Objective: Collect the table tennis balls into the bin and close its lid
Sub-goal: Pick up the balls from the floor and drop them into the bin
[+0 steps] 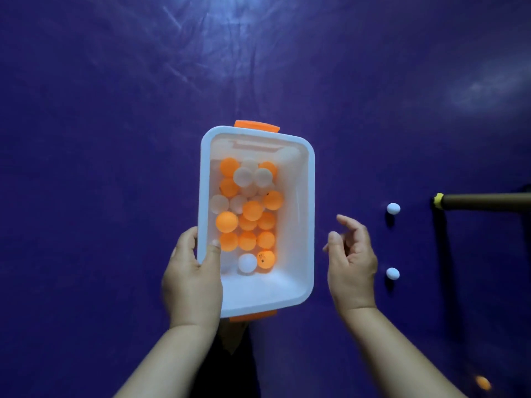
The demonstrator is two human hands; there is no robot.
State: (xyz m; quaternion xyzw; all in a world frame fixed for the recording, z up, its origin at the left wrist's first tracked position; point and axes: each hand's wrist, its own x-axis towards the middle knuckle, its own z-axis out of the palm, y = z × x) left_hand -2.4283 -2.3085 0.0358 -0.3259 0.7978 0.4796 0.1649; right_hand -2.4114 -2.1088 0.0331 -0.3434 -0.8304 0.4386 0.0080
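- The bin (312, 214) is white, with an orange latch (256, 126) on its far end and another one on its near end; it is in the middle of the view, above the blue surface (115, 139)
- I cannot tell if the bin rests on the surface or is lifted a little
- The left hand (192, 274) holds the bin at the near part of its left wall, thumb inside over the rim and the other fingers outside
- The right hand (352, 259) is just right of the bin and does not touch it; its fingers are loosely bent and it holds nothing
- Many balls in the bin (253, 211), orange and white, already cover most of the bottom, so I judge the collecting is mostly done
- Still outside: a far white ball (393, 209) and a near white ball (392, 273), both to the right of the right hand, and a blurred orange ball (482, 382) at the near right corner
- A brown pole (485, 204) with a yellow band comes in from the right edge, near the far white ball
- The bin is open and no lid is in view, so the closing is not yet done
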